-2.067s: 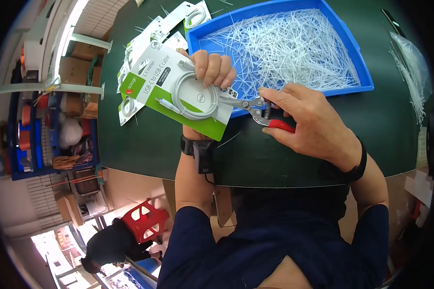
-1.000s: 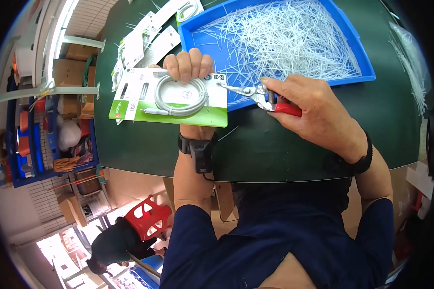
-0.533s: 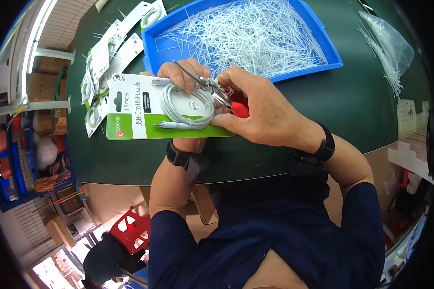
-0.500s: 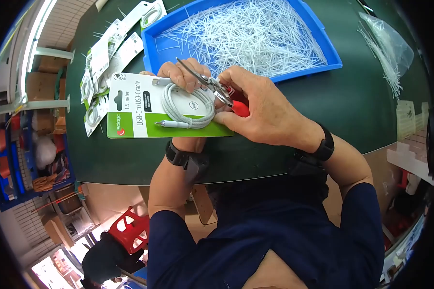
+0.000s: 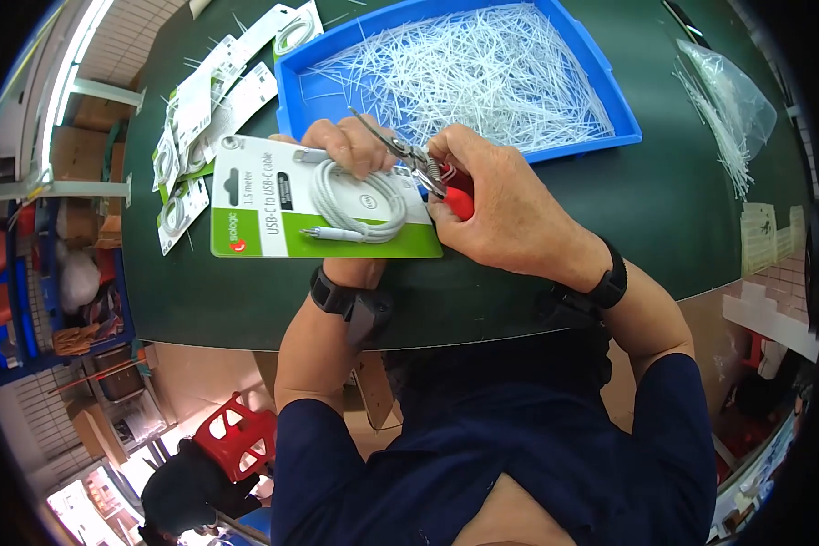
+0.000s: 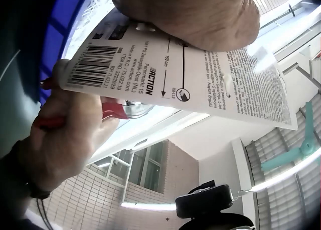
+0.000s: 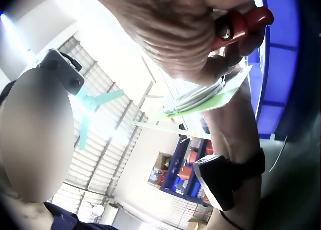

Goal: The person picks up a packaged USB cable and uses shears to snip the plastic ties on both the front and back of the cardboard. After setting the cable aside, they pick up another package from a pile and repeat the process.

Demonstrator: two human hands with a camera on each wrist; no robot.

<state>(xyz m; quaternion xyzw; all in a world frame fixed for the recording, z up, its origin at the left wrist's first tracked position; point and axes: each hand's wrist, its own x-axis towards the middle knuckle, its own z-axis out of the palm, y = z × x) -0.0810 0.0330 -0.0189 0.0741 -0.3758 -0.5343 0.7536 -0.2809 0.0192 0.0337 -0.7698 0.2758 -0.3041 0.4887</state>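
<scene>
My left hand (image 5: 348,146) holds a white and green cardboard package (image 5: 257,227) labelled as a USB-C to USB-C cable, fingers over its top edge. On its front sits a coiled white braided cable (image 5: 387,218). In my right hand (image 5: 514,209) are red-handled snips (image 5: 461,203), their metal nose pointing up and left past the card. My right thumb and fingers are at the card's right edge. The left wrist view shows the printed back of the card (image 6: 130,74), with white cable ties poking through. The right wrist view shows the snips' red handle (image 7: 251,24) inside the curled hand.
A blue tray (image 5: 623,138) full of white cable ties stands behind my hands on the dark green table (image 5: 673,232). Several other cable packages (image 5: 191,109) lie in a heap at the left. A clear plastic bag (image 5: 737,91) with more ties lies at the right.
The snips have come off the card's right edge and turned nose upward in my right hand, which has moved in to the card. The card has levelled out from its earlier tilt.
</scene>
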